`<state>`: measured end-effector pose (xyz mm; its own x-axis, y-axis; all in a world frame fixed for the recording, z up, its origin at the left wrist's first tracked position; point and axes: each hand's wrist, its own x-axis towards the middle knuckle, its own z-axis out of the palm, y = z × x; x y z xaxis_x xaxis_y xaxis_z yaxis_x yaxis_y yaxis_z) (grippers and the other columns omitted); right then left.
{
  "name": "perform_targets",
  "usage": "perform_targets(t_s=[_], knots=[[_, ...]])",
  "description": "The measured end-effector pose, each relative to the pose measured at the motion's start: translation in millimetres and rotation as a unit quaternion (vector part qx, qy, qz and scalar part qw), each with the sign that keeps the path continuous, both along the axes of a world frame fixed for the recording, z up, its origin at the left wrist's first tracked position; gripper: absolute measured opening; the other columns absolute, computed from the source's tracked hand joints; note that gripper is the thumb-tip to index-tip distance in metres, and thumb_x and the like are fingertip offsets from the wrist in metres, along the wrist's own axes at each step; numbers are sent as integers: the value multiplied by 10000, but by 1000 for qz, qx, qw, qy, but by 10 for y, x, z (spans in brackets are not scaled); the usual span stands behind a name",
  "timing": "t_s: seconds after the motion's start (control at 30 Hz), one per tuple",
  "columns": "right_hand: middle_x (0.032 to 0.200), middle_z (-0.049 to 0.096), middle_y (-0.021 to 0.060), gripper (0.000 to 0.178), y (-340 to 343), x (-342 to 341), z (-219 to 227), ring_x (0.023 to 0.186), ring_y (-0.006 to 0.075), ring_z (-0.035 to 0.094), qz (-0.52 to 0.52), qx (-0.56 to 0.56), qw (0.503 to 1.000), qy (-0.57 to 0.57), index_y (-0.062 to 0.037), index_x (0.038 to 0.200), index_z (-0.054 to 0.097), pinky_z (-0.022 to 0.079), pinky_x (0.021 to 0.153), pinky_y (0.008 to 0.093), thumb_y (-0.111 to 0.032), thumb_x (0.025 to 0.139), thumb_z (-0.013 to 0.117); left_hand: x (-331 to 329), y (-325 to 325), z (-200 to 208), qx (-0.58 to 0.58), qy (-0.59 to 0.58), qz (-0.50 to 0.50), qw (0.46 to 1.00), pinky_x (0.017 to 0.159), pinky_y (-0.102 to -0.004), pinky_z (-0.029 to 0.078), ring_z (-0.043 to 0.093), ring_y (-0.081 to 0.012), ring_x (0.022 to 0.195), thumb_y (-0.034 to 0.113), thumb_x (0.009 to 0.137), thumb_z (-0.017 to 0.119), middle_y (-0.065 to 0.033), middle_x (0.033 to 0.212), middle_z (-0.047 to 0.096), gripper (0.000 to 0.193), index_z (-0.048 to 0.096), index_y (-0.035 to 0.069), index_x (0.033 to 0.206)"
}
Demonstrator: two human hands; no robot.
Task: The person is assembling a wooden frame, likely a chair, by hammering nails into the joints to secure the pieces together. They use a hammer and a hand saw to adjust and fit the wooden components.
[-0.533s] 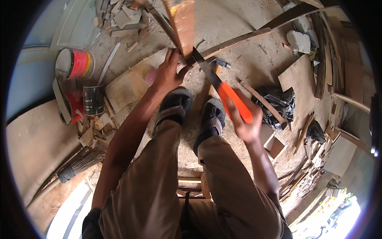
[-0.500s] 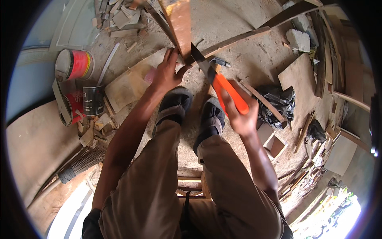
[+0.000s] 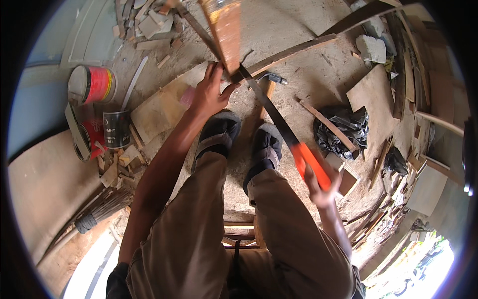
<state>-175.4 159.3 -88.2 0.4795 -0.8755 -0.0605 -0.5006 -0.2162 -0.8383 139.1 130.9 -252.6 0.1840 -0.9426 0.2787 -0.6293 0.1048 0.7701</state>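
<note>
My right hand (image 3: 322,192) is wrapped round the orange handle of a handsaw (image 3: 275,113), slightly blurred by motion. The saw's dark blade slants up and left, its far end at the lower end of a brown wooden board (image 3: 229,42). My left hand (image 3: 213,94) grips that same end of the board, fingers on its left side and thumb pointing towards the blade. Just where the blade meets the wood is hard to make out. Beyond my right shoe, a hammer (image 3: 269,92) with a wooden handle lies on the floor, partly behind the saw.
Paint tins (image 3: 116,128) and a broom (image 3: 92,219) stand at the left, by wood offcuts (image 3: 117,167). More scraps (image 3: 154,25) lie at the far left. On the right are a black plastic bag (image 3: 348,127), a plywood sheet (image 3: 376,92) and a concrete lump (image 3: 371,49).
My right hand has drawn the saw back, down and to the right, so more of the blade shows on the near side of the board. My left hand has stayed in place.
</note>
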Motion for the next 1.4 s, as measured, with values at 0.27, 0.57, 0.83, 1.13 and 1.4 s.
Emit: perform_targets(t_s=[0.27, 0.57, 0.83, 1.13, 1.4], knots=[[904, 681, 126, 280, -699, 782, -323, 793, 130, 631, -82, -26, 984, -154, 7, 1111, 632, 508, 713, 283, -187, 910, 625, -18, -54, 11, -21, 13, -17, 1000, 717, -362, 589, 574, -391, 952, 102, 804, 735, -227, 1116, 493, 537, 439, -35, 1231], [779, 581, 72, 411, 298, -647, -669, 655, 101, 494, -211, -112, 966, -103, 97, 1180, 552, 369, 583, 244, -238, 942, 574, -177, 202, -84, -46, -33, 200, 978, 583, -302, 460, 525, -201, 713, 120, 707, 853, -95, 886, 535, 469, 521, 5, 1018], [653, 538, -4, 424, 1011, -721, -641, 535, 55, 458, -391, 7, 904, -170, 76, 1160, 572, 357, 511, 220, -296, 957, 556, -271, 67, 172, -76, -191, 120, 971, 630, -403, 482, 598, -303, 698, 231, 761, 809, -112, 821, 611, 342, 574, 35, 913], [672, 535, -32, 365, 1109, -805, -150, 559, 25, 449, -390, 14, 890, -236, 61, 1163, 580, 331, 495, 196, -244, 963, 578, -378, 159, 70, 33, -131, 119, 984, 681, -440, 491, 624, -342, 788, 174, 902, 639, -169, 865, 624, 209, 522, 23, 986], [627, 464, -47, 341, 1711, -1489, 602, 494, 12, 376, -415, -118, 878, -205, 38, 1216, 563, 280, 446, 190, -209, 980, 565, -871, 182, 1321, -96, -84, -31, 991, 665, -419, 519, 656, -331, 760, 221, 814, 722, -133, 846, 650, 270, 539, 58, 926]])
